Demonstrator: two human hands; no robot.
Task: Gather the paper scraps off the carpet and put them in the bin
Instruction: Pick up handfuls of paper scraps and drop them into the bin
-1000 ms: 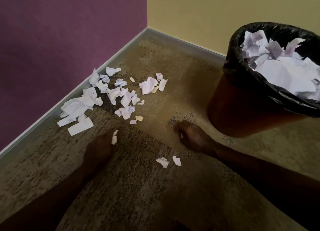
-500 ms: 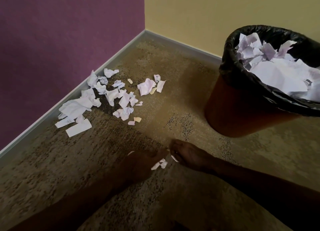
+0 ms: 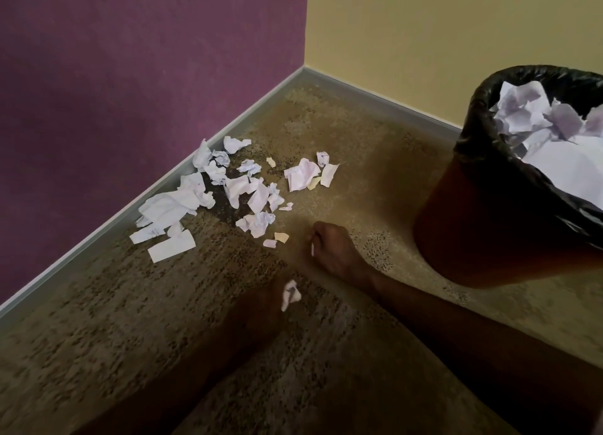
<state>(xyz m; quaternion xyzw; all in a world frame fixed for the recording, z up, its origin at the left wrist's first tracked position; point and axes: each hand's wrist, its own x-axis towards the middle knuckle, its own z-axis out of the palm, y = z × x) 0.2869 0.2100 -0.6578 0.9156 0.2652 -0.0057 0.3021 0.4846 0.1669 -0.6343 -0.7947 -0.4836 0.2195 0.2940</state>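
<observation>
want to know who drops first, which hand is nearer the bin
Right. The right hand is closed around a scrap on the carpet just left of the bin, with a strip of carpet between. The left hand, blurred and holding a scrap, sits farther left and nearer the camera.

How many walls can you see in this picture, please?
2: a purple wall on the left and a yellow wall at the back, meeting in the corner.
</observation>
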